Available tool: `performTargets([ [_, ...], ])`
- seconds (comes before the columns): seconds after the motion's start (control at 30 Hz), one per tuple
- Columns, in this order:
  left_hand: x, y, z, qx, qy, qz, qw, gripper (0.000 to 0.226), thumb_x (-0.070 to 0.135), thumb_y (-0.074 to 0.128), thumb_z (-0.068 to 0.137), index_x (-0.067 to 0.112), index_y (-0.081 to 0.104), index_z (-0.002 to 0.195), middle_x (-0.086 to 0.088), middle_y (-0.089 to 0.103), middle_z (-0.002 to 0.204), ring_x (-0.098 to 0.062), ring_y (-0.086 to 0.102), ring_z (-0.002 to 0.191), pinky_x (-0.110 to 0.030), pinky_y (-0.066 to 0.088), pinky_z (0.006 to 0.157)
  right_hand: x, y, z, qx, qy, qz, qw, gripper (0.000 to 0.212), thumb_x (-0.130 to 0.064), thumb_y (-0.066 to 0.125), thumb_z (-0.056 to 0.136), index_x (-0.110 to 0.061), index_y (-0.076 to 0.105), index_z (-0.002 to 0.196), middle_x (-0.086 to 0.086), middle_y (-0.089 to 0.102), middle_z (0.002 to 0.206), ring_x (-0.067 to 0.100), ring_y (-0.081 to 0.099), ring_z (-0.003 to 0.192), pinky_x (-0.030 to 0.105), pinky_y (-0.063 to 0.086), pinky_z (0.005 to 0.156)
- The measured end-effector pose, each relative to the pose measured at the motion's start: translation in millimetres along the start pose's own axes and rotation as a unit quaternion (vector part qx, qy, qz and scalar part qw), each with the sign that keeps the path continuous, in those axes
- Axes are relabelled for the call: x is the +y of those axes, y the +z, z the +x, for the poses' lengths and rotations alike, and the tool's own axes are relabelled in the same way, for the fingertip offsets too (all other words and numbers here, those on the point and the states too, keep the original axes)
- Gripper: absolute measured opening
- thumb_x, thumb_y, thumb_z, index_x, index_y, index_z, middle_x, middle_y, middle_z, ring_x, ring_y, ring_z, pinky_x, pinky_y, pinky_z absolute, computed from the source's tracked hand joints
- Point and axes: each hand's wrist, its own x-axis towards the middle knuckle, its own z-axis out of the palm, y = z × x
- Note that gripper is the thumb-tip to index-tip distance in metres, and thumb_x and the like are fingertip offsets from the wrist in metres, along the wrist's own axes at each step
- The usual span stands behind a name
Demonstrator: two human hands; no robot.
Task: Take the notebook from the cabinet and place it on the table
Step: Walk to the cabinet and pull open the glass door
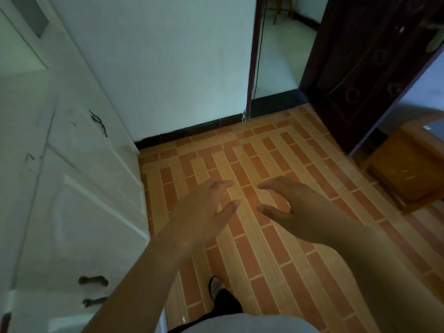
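The floor point(276, 236) fills most of the view, laid in orange and tan tiles set like bricks, with a dark skirting along the pale wall point(156, 56). The cabinet point(72, 176) stands along the left, white, with panelled doors all closed, dark curved handles point(93, 280) low down and another handle point(98, 121) higher up; scuff marks show on its front. A dark carved door point(367, 63) stands open at the upper right, beside a doorway into a lighter room. A small wooden table point(406, 169) sits at the right edge, low, orange-brown, near the door. No notebook shows anywhere; where it is cannot be told, since the cabinet doors hide the inside. Both bare forearms reach forward over the floor. The left hand point(204, 212) and right hand point(295, 207) hover close together, fingers spread and loosely curled, palms down, holding nothing and touching nothing. A patterned shoe point(215, 286) shows below.
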Motion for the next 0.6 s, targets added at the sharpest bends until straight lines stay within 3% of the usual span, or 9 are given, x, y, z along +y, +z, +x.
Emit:
performTargets([
  [0.07, -15.5, -24.3, 28.1, 0.008, -0.007, 0.01, 1.0, 0.05, 0.05, 0.038, 0.09, 0.035, 0.03, 0.137, 0.009, 0.035, 0.144, -0.011, 0.041, 0.125, -0.038, 0.039, 0.101, -6.0, -8.3, 39.0, 0.001, -0.017, -0.008, 1.0, 0.05, -0.054, 0.047, 0.084, -0.042, 0.033, 0.131, -0.015, 0.036, 0.142, 0.003, 0.041, 0.118, 0.022, 0.034, 0.093],
  [0.17, -38.1, -56.4, 56.5, 0.029, -0.033, 0.013, 0.999, 0.049, 0.052, 0.037, 0.089, 0.036, 0.032, 0.135, 0.01, 0.037, 0.142, -0.01, 0.049, 0.115, -0.037, 0.041, 0.098, -21.3, -18.2, 92.6, -0.01, -0.042, -0.017, 0.999, 0.05, -0.054, 0.047, 0.084, -0.043, 0.032, 0.13, -0.015, 0.034, 0.144, 0.002, 0.045, 0.107, 0.025, 0.04, 0.091],
  [0.27, -60.9, -82.7, 74.8, 0.061, -0.056, -0.012, 0.996, 0.047, 0.05, 0.04, 0.089, 0.036, 0.034, 0.134, 0.011, 0.04, 0.14, -0.007, 0.049, 0.112, -0.036, 0.04, 0.099, -38.5, -26.9, 143.2, -0.028, -0.071, -0.025, 0.997, 0.051, -0.054, 0.048, 0.084, -0.044, 0.031, 0.131, -0.016, 0.03, 0.147, 0.009, 0.037, 0.128, 0.03, 0.034, 0.1],
  [0.4, -97.4, -111.4, 102.9, 0.102, -0.093, -0.022, 0.99, 0.047, 0.049, 0.04, 0.09, 0.036, 0.034, 0.134, 0.013, 0.041, 0.14, -0.007, 0.046, 0.119, -0.038, 0.04, 0.1, -59.5, -36.2, 211.3, -0.054, -0.128, -0.019, 0.99, 0.048, -0.05, 0.05, 0.085, -0.044, 0.034, 0.13, -0.016, 0.034, 0.145, 0.01, 0.037, 0.129, 0.034, 0.035, 0.104],
  [0.6, -152.5, -146.3, 162.8, 0.139, -0.153, 0.008, 0.978, 0.05, 0.052, 0.037, 0.089, 0.034, 0.033, 0.136, 0.011, 0.04, 0.141, -0.007, 0.04, 0.125, -0.032, 0.036, 0.103, -69.7, -47.4, 327.5, -0.074, -0.203, -0.043, 0.975, 0.048, -0.05, 0.049, 0.086, -0.041, 0.035, 0.131, -0.015, 0.038, 0.142, 0.008, 0.039, 0.125, 0.026, 0.033, 0.097],
])
